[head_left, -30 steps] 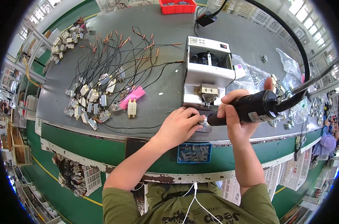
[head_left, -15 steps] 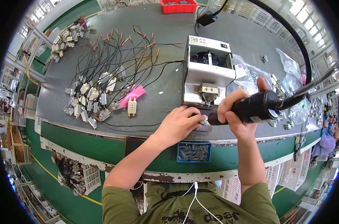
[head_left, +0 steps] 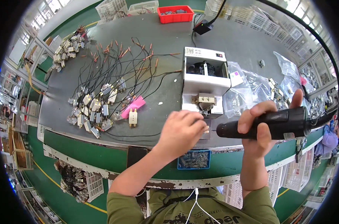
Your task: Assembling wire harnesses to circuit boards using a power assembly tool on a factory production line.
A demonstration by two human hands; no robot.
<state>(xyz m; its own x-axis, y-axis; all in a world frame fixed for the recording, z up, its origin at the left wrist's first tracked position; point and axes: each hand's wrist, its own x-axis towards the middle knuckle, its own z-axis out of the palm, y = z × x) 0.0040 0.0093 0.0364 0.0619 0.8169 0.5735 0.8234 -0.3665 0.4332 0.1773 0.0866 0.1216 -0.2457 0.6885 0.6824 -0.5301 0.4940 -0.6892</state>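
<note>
My right hand (head_left: 256, 128) grips a black electric screwdriver (head_left: 283, 123), held nearly level with its tip pointing left. Its cord runs off to the right. My left hand (head_left: 181, 128) is curled at the table edge, fingers closed together; what they hold, if anything, is hidden. Just beside those fingers lies a small metal piece (head_left: 206, 129) on a plate in front of the screw feeder (head_left: 207, 84). The screwdriver tip is apart from that piece. Below my left hand sits a blue tray (head_left: 193, 159) of small metal parts.
To the left lie several white and grey plug-like housings (head_left: 95, 106) with black leads (head_left: 113, 74), a pink scrap (head_left: 136, 104) and a single cream housing (head_left: 133, 117). Plastic bags (head_left: 238, 99) lie right of the feeder. A red bin (head_left: 175, 18) stands at the back.
My right hand has drawn the screwdriver down and to the right, away from the plate, and turned it level. My left hand has lifted slightly, its fingers curling more.
</note>
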